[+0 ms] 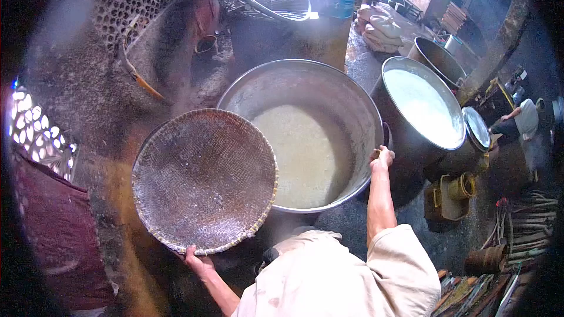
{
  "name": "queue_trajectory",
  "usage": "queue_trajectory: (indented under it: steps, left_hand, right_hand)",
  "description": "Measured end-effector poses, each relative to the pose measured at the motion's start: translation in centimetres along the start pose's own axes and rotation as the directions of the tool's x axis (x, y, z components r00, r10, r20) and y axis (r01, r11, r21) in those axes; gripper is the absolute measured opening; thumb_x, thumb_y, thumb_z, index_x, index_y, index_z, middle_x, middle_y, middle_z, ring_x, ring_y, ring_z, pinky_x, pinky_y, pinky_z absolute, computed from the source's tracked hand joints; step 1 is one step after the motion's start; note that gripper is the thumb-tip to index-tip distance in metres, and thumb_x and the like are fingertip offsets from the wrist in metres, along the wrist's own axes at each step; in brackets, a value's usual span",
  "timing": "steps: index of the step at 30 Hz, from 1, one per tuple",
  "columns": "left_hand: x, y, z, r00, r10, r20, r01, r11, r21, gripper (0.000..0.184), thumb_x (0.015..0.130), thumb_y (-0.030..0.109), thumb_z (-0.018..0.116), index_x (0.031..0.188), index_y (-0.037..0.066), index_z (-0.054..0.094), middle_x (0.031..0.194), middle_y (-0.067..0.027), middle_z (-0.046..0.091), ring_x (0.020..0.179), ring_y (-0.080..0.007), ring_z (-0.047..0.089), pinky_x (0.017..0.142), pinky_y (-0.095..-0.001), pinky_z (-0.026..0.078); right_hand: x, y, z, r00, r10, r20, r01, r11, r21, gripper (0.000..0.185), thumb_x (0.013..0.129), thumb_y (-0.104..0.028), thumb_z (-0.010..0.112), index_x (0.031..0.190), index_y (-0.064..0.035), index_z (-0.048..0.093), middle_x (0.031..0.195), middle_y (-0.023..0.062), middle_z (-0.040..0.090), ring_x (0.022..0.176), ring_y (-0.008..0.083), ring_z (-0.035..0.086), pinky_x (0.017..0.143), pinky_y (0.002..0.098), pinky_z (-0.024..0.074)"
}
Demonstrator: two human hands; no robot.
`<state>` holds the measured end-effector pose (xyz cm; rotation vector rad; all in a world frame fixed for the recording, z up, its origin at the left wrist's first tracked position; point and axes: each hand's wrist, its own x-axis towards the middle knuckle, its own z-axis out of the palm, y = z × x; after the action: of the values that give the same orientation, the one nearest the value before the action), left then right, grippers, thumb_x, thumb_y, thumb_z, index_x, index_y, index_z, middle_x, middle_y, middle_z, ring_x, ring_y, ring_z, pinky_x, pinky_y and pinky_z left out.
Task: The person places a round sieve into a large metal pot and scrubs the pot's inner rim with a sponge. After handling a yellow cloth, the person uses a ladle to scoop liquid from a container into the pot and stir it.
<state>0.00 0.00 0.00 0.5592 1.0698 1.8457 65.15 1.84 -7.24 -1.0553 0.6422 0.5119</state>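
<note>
On our left, we hold a round woven basket (205,176) with our left hand (201,263), which pinches its near edge. The basket is above and just past that hand, tipped so we see its broad face; maybe we hold it by the edge because it is so wide. It covers a bit of the big pot (299,76), but we can't tell if they touch. The pot sits between our hands, with cloudy pale stuff (294,164) low inside. Our right hand (382,157) is at the pot's right side, perhaps to steady it; we can't tell if the fingers are closed tight there. Past that hand, up and to the right, stands another pot (405,120), filled high with white stuff (424,105), likely set close so we can reach it.
</note>
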Motion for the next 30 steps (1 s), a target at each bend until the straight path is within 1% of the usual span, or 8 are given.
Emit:
queue_trajectory:
  steps: [9, 12, 14, 17, 23, 25, 28, 30]
  left_hand:
    - [-0.1, 0.6, 10.1, 0.992, 0.026, 0.121, -0.034, 0.997, 0.066, 0.077, 0.055, -0.003, 0.052, 0.129, 0.012, 0.035, 0.119, -0.0085, 0.046, 0.106, -0.0274, 0.046, 0.090, -0.0402, 0.041]
    - [-0.7, 0.5, 15.7, 0.986, -0.040, 0.160, 0.026, 0.996, 0.089, 0.084, 0.052, -0.004, 0.053, 0.132, 0.012, 0.030, 0.120, -0.0088, 0.044, 0.108, -0.0286, 0.045, 0.092, -0.0395, 0.040]
    - [-0.3, -0.4, 18.4, 0.970, -0.067, 0.235, 0.033, 0.989, 0.147, 0.086, 0.053, -0.004, 0.052, 0.133, 0.012, 0.029, 0.121, -0.0079, 0.044, 0.109, -0.0271, 0.045, 0.092, -0.0376, 0.039]
    - [-0.2, -0.9, 22.7, 0.922, -0.173, 0.346, 0.102, 0.971, 0.214, 0.083, 0.054, -0.007, 0.050, 0.132, 0.008, 0.029, 0.118, -0.0095, 0.044, 0.106, -0.0240, 0.047, 0.089, -0.0338, 0.042]
    - [3.9, -6.0, 24.7, 0.803, -0.341, 0.489, 0.180, 0.921, 0.347, 0.083, 0.054, -0.001, 0.056, 0.132, 0.003, 0.027, 0.118, -0.0108, 0.046, 0.103, -0.0231, 0.050, 0.091, -0.0336, 0.041]
    - [4.4, -8.1, 25.1, 0.749, -0.475, 0.462, 0.246, 0.847, 0.472, 0.068, 0.056, 0.000, 0.056, 0.122, 0.000, 0.039, 0.109, -0.0088, 0.053, 0.096, -0.0220, 0.054, 0.088, -0.0328, 0.041]
    - [5.4, -13.3, 23.1, 0.807, -0.514, 0.291, 0.149, 0.655, 0.741, 0.043, 0.062, -0.001, 0.051, 0.105, -0.002, 0.052, 0.097, -0.0074, 0.058, 0.087, -0.0165, 0.055, 0.077, -0.0292, 0.043]
    - [6.3, -16.7, 21.4, 0.833, -0.526, 0.172, 0.161, 0.528, 0.834, 0.040, 0.062, -0.003, 0.051, 0.102, -0.001, 0.053, 0.091, -0.0063, 0.059, 0.081, -0.0158, 0.056, 0.074, -0.0287, 0.044]
  right_hand:
    - [0.0, 0.5, -1.2, 0.999, -0.034, 0.020, 0.027, 0.955, 0.295, 0.026, 0.082, -0.031, 0.045, 0.078, -0.0057, 0.052, 0.064, 0.0082, 0.055, 0.047, 0.0178, 0.053, 0.037, 0.0252, 0.0410]
    - [-3.6, 4.6, -1.7, 0.932, -0.286, 0.221, 0.316, 0.942, -0.111, 0.012, 0.079, -0.019, 0.044, 0.074, -0.0089, 0.049, 0.069, 0.0059, 0.054, 0.047, 0.0156, 0.051, 0.035, 0.0223, 0.0353]
    - [-1.6, 8.6, -1.8, 0.802, 0.015, 0.597, 0.204, 0.932, -0.298, 0.019, 0.081, -0.016, 0.049, 0.096, -0.0050, 0.050, 0.074, 0.0048, 0.053, 0.046, 0.0155, 0.049, 0.035, 0.0236, 0.0372]
    - [-7.9, 7.6, 1.5, 0.835, 0.291, 0.468, 0.102, 0.753, -0.650, 0.025, 0.080, -0.024, 0.057, 0.096, -0.0050, 0.058, 0.074, 0.0037, 0.055, 0.063, 0.0152, 0.054, 0.050, 0.0271, 0.0432]
    - [-1.2, 9.2, 2.8, 0.793, 0.436, 0.426, 0.080, 0.619, -0.781, 0.023, 0.075, -0.019, 0.061, 0.091, -0.0031, 0.061, 0.080, 0.0096, 0.061, 0.070, 0.0190, 0.057, 0.061, 0.0350, 0.0440]
    - [3.0, 11.6, 1.3, 0.867, 0.383, 0.318, 0.069, 0.541, -0.838, 0.021, 0.074, -0.015, 0.061, 0.090, -0.0014, 0.061, 0.079, 0.0098, 0.061, 0.070, 0.0195, 0.057, 0.065, 0.0353, 0.0438]
    - [4.5, 12.8, 0.0, 0.957, -0.081, 0.280, 0.291, 0.310, -0.905, 0.021, 0.075, -0.012, 0.058, 0.092, 0.0019, 0.060, 0.081, 0.0115, 0.062, 0.073, 0.0221, 0.058, 0.068, 0.0367, 0.0438]
    - [5.0, 12.7, -0.6, 0.947, -0.212, 0.240, 0.289, 0.242, -0.926, 0.034, 0.077, -0.022, 0.062, 0.099, 0.0040, 0.059, 0.091, 0.0201, 0.062, 0.083, 0.0367, 0.059, 0.072, 0.0437, 0.0448]
